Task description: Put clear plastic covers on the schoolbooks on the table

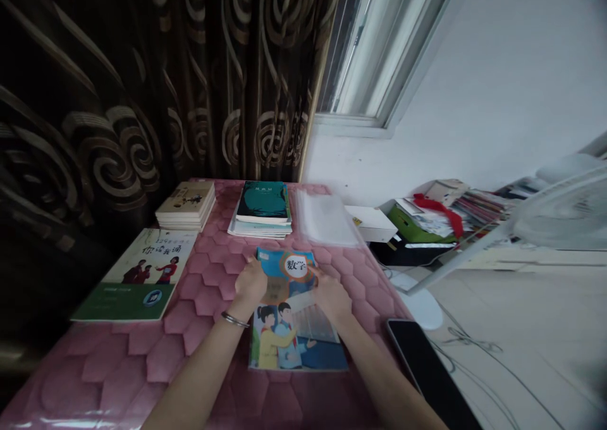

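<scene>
A math textbook [279,291] with a blue cover and cartoon children lies face up in the middle of the pink tabletop, in front of me. My left hand [251,281] is closed at its upper left edge, the fingers curled and partly hidden; a bracelet circles that wrist. On the upper right edge, my right hand [332,296] grips the cover's side, its index finger stretched toward the title. Just beyond the textbook sits a small stack of books topped by a dark green one [263,200]. Beside that stack lie clear plastic sheets [327,218].
At left are a green-and-white book [142,275] and a stack of tan books [186,202]. A black phone-like slab [427,370] lies along the right edge. Past it stand a white fan [545,208], floor cables and a white box [372,222]. A patterned curtain [213,69] hangs behind.
</scene>
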`<state>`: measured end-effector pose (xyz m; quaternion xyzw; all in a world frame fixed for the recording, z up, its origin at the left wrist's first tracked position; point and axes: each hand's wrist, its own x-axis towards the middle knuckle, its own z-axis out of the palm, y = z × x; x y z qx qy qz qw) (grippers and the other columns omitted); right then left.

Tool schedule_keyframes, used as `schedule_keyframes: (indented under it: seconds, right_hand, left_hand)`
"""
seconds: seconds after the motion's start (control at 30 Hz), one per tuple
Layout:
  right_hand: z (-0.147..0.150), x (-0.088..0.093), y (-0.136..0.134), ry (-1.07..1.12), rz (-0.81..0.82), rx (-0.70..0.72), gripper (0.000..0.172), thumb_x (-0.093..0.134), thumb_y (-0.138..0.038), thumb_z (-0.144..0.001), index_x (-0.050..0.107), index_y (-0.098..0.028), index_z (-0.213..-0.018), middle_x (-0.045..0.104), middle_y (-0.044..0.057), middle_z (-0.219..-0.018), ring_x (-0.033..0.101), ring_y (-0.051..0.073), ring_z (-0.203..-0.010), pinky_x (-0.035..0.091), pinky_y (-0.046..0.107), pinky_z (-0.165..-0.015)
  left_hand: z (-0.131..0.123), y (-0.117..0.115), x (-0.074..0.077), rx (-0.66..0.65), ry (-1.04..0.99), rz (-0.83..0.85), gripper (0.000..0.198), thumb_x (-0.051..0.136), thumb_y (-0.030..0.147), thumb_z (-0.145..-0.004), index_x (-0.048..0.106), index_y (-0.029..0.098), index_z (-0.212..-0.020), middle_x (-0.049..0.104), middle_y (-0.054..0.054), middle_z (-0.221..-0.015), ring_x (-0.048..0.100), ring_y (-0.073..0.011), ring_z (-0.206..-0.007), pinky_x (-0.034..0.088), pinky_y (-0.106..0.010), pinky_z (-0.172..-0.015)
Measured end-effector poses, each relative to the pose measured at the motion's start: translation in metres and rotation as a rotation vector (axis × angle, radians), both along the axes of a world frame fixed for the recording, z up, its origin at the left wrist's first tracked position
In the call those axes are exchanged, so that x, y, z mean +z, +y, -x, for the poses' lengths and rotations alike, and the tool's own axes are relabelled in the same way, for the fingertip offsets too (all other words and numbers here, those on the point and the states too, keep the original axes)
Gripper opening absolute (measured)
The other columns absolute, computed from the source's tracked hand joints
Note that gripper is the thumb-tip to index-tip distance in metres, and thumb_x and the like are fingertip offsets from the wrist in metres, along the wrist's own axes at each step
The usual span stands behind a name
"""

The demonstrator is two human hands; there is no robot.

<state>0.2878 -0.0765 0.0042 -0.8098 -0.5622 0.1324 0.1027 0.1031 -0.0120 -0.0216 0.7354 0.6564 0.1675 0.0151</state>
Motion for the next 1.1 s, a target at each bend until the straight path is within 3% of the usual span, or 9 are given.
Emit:
schedule_keyframes:
  seconds: [0.13, 0.33, 0.47, 0.6, 0.77, 0.9, 1.0, 1.1]
  right_hand:
    - [-0.005, -0.002, 0.013, 0.039, -0.091, 0.048, 0.044, 0.036, -0.022, -0.096, 0.055, -0.028, -0.136, 0.073, 0.009, -0.104, 0.069, 0.021, -0.098, 0.05, 0.027, -0.082]
    - [-0.002, -0.009, 0.016, 0.025, -0.148, 0.098, 0.051, 0.039, -0.01, -0.091, 0.057, -0.028, -0.135, 0.074, 0.007, -0.099, 0.069, 0.019, -0.093, 0.049, 0.026, -0.083]
    - [0.002, -0.016, 0.013, -0.038, -0.063, 0.054, 0.048, 0.04, -0.015, -0.093, 0.056, -0.032, -0.135, 0.073, 0.009, -0.096, 0.07, 0.023, -0.09, 0.051, 0.029, -0.077]
    - [0.001, -0.015, 0.016, 0.002, -0.06, 0.075, 0.047, 0.039, -0.016, -0.094, 0.055, -0.031, -0.136, 0.073, 0.01, -0.102, 0.07, 0.022, -0.095, 0.05, 0.028, -0.08]
    - [0.002, -0.01, 0.015, 0.027, -0.077, 0.076, 0.051, 0.041, -0.01, -0.089, 0.058, -0.029, -0.133, 0.073, 0.009, -0.102, 0.069, 0.021, -0.095, 0.049, 0.025, -0.081]
    - [0.003, -0.01, 0.012, 0.016, -0.104, 0.056, 0.053, 0.042, -0.007, -0.087, 0.059, -0.027, -0.132, 0.073, 0.008, -0.098, 0.069, 0.02, -0.091, 0.049, 0.024, -0.079]
    - [0.001, -0.011, 0.009, 0.039, -0.142, 0.046, 0.053, 0.04, -0.006, -0.087, 0.06, -0.027, -0.132, 0.073, 0.006, -0.101, 0.068, 0.018, -0.089, 0.048, 0.024, -0.079]
    - [-0.003, -0.013, 0.007, 0.041, -0.138, 0.03, 0.053, 0.04, -0.007, -0.087, 0.06, -0.026, -0.132, 0.072, 0.008, -0.106, 0.068, 0.018, -0.091, 0.048, 0.025, -0.077]
  left_hand:
    - [-0.009, 0.01, 0.007, -0.01, 0.012, 0.011, 0.043, 0.042, 0.016, -0.088, 0.059, -0.003, -0.123, 0.069, -0.024, -0.087, 0.07, -0.0291, -0.079, 0.056, -0.034, -0.062]
    - [0.001, 0.011, 0.019, 0.012, 0.041, 0.001, 0.048, 0.033, 0.008, -0.091, 0.048, -0.005, -0.134, 0.069, -0.026, -0.097, 0.07, -0.0274, -0.085, 0.057, -0.033, -0.068]
    - [0.006, 0.007, 0.013, 0.067, 0.095, 0.04, 0.048, 0.036, 0.009, -0.089, 0.05, -0.005, -0.133, 0.066, -0.031, -0.109, 0.071, -0.0297, -0.083, 0.058, -0.037, -0.066]
    - [0.004, 0.003, 0.003, 0.089, 0.093, 0.054, 0.049, 0.036, 0.01, -0.089, 0.05, -0.003, -0.134, 0.064, -0.031, -0.114, 0.071, -0.0289, -0.083, 0.058, -0.036, -0.064]
    - [0.005, 0.003, 0.001, 0.091, 0.06, 0.081, 0.049, 0.035, 0.005, -0.087, 0.048, -0.003, -0.134, 0.069, -0.026, -0.1, 0.071, -0.0255, -0.08, 0.056, -0.03, -0.063]
    - [0.007, 0.009, 0.005, 0.077, 0.044, 0.092, 0.041, 0.033, 0.007, -0.09, 0.054, -0.005, -0.123, 0.069, -0.021, -0.082, 0.071, -0.0252, -0.077, 0.054, -0.029, -0.061]
    - [0.005, 0.012, 0.011, 0.057, 0.044, 0.085, 0.037, 0.032, 0.011, -0.094, 0.061, -0.002, -0.112, 0.069, -0.021, -0.083, 0.071, -0.0255, -0.08, 0.055, -0.029, -0.062]
    - [0.002, 0.008, 0.014, 0.033, 0.049, 0.071, 0.038, 0.031, 0.015, -0.097, 0.061, 0.0, -0.116, 0.07, -0.021, -0.09, 0.072, -0.0253, -0.086, 0.056, -0.029, -0.066]
